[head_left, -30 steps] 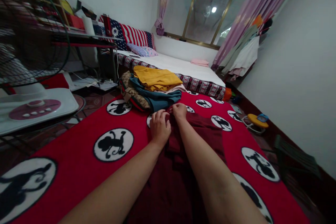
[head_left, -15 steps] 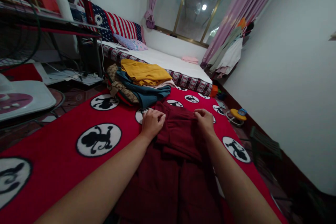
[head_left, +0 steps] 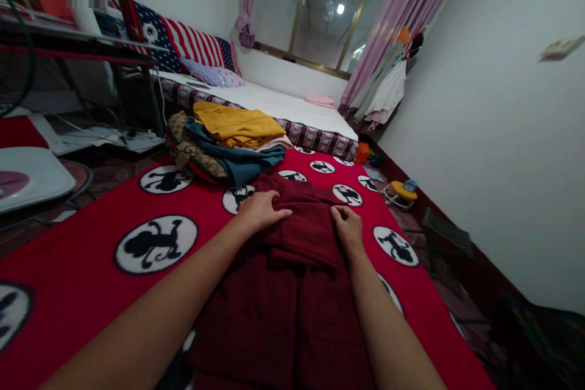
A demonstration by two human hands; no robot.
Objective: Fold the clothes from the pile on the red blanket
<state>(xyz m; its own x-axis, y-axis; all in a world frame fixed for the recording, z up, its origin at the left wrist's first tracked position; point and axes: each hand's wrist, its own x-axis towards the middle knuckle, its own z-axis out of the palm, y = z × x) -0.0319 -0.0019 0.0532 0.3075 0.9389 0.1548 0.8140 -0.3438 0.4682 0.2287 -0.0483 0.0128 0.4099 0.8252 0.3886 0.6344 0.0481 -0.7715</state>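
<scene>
Garment point(head_left: 304, 225), dark red, is lying at frame centre; left hand point(head_left: 257, 211), loosely spread, is touching its left side; right hand point(head_left: 350, 230) is pinching its right edge.

Home bedroom, bed point(head_left: 278, 103), pillow point(head_left: 214, 74), purple curtains point(head_left: 398, 12)

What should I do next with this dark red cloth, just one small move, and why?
Perhaps smooth the folded part of the dark red cloth with your left hand while your right hand steadies the right edge: creases cross that part, and your left hand is open at its left side.
</scene>
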